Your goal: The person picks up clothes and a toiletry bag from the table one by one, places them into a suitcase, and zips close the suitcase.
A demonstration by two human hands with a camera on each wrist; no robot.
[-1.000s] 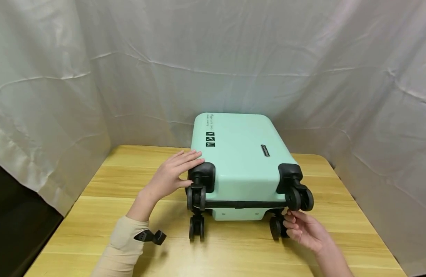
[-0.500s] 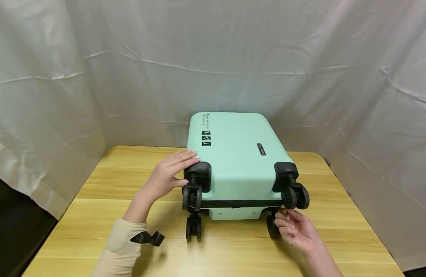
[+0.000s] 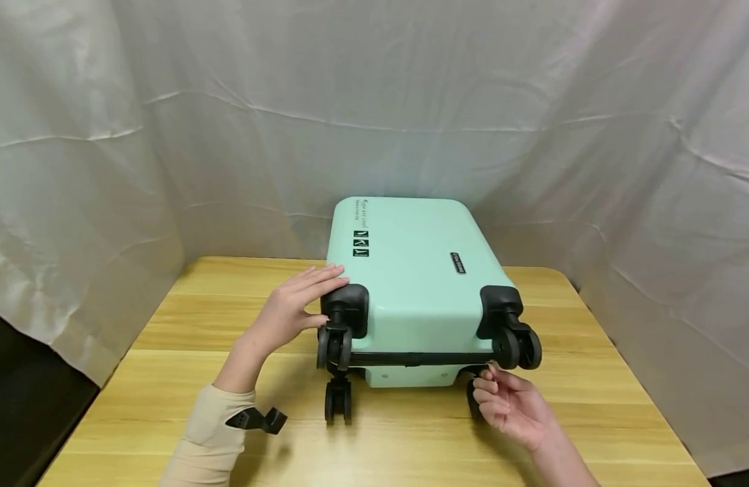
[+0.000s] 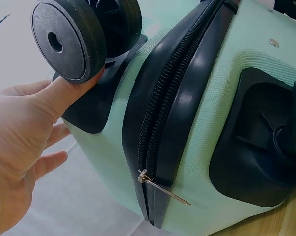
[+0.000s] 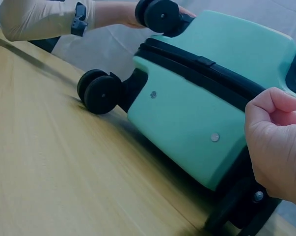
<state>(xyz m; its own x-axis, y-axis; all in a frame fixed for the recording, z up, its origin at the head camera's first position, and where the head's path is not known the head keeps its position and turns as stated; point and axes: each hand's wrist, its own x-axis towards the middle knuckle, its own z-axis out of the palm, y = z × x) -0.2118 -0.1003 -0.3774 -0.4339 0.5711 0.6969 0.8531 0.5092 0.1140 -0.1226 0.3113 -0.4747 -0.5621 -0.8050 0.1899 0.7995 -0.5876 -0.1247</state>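
Observation:
A mint-green suitcase (image 3: 423, 270) lies flat with its wheeled end facing me. My left hand (image 3: 293, 304) rests on its near left corner, fingers extended along the side and thumb by the upper wheel (image 4: 69, 42). A metal zipper pull (image 4: 162, 187) hangs from the black zipper (image 4: 162, 103) on that side. My right hand (image 3: 514, 406) is at the near right corner, thumb and forefinger pinched at the zipper seam just below the upper right wheel (image 3: 517, 346). The zipper pull between those fingers is mostly hidden by them. In the right wrist view, the right hand (image 5: 280, 142) overlaps the seam.
The suitcase rests on a wooden table (image 3: 411, 446). A lower left wheel (image 3: 338, 399) stands at the tabletop, and the lower right wheel (image 3: 473, 396) is partly behind my right hand. Pale fabric (image 3: 411, 95) hangs behind and at both sides.
My right hand has slid slightly left along the seam, away from the right wheels. The left hand keeps its place on the corner. The whole head view has shifted a little.

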